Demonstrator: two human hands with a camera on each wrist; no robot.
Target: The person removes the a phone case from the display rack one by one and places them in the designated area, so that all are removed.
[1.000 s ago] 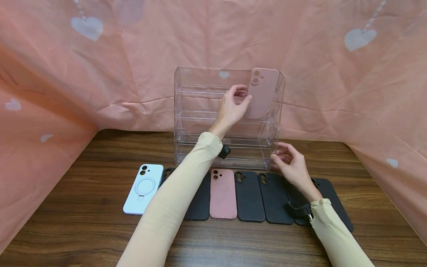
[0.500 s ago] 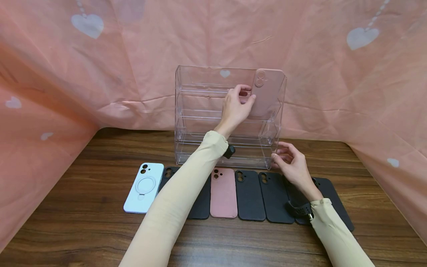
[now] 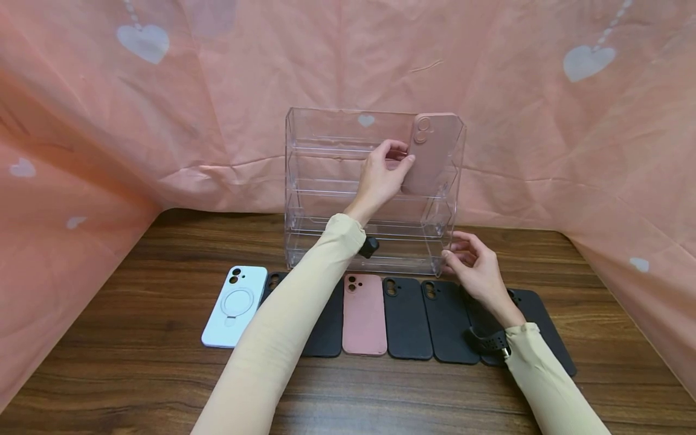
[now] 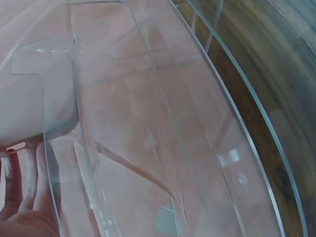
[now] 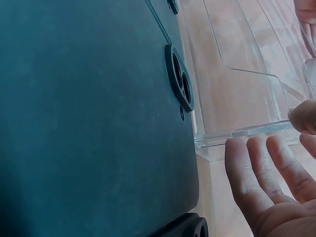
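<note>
My left hand [image 3: 380, 175] pinches the left edge of a pink phone case [image 3: 435, 157]. The case stands nearly upright in the top right part of a clear tiered rack [image 3: 290, 181], its camera cutouts at the upper left. In the left wrist view, the case [image 4: 22, 108] shows through clear plastic with the fingers [image 4: 30, 173] at its edge. My right hand [image 3: 481, 272] holds the rack's lower right corner. In the right wrist view, its thumb [image 5: 303, 117] and fingers [image 5: 242, 168] lie at the clear side edge [image 5: 261, 129].
In front of the rack lies a row of phone cases: a white one [image 3: 234, 308] with a ring, a pink one [image 3: 364, 317] and several black ones [image 3: 408, 320]. The left forearm crosses over part of the row. Pink cloth [image 3: 228, 90] hangs behind the wooden table [image 3: 348, 399].
My left hand and the pink case have shifted slightly right and down, then a touch back left. The case now sits a little lower in the rack. The right hand stays put.
</note>
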